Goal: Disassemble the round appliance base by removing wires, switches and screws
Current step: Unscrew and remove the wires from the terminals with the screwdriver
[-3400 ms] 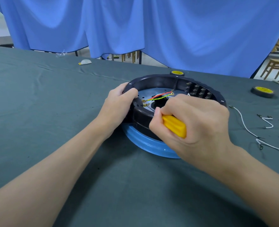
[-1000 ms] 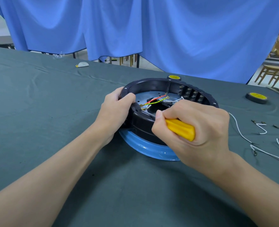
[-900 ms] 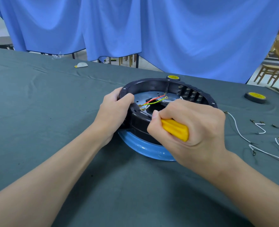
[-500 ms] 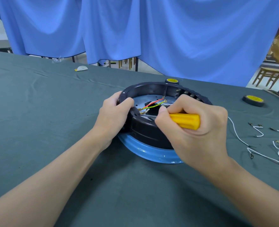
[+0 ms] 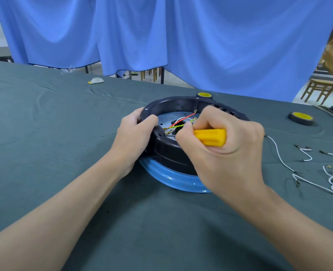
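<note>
Left hand grips black base rim. Right hand fists yellow screwdriver, tip hidden inside base near wires. Loose white wires on table.

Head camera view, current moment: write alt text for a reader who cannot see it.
A person's right hand grips a yellow-handled tool, its tip hidden, over a round black appliance base with a blue rim, while the left hand holds the base's near-left edge. Red and yellow-green wires lie inside; loose white wires lie on the dark cloth to the right.
</note>
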The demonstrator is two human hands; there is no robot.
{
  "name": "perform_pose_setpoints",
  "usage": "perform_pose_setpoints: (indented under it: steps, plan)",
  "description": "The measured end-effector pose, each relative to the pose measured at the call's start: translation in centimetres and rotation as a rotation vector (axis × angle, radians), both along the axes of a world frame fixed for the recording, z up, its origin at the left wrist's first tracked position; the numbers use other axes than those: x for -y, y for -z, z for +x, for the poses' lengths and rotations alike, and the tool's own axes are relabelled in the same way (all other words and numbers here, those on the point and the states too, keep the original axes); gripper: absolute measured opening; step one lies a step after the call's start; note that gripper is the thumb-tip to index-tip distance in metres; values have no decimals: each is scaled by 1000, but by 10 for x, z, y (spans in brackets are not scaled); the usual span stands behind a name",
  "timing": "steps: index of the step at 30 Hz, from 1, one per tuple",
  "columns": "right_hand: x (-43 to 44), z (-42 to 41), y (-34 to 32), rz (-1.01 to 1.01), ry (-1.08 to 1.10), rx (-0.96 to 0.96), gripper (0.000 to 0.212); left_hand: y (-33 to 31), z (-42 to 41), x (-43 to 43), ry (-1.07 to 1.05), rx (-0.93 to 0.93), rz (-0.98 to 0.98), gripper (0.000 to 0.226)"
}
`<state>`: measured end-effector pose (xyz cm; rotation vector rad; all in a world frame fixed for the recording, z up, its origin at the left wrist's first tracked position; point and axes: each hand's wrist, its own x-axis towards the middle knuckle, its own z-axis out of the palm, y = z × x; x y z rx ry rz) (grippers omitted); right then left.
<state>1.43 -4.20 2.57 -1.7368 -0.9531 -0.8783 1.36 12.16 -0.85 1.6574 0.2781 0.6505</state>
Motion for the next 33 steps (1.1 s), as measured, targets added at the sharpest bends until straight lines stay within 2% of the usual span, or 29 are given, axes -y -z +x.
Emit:
perform_pose_setpoints:
  steps: [10, 13, 17, 20, 30, 33]
  plan:
    - [6, 8, 0, 63, -84, -230, 32, 0, 0, 0, -24, 4, 19, 15]
    - [4, 8, -1, 51, -85, -230, 31, 0, 1, 0, -31, -5, 9, 11]
    - [2, 4, 2, -4, 1, -80, 32, 1, 0, 0, -20, -7, -11, 9]
    - [1, 4, 3, 5, 20, -46, 33, 1, 0, 0, -25, -7, -8, 13]
    - [5, 11, 3, 130, -57, -243, 31, 0, 0, -3, -32, -47, 25, 11]
    - [6, 11, 3, 123, -61, -233, 31, -2, -1, -3, 7, -74, -3, 25]
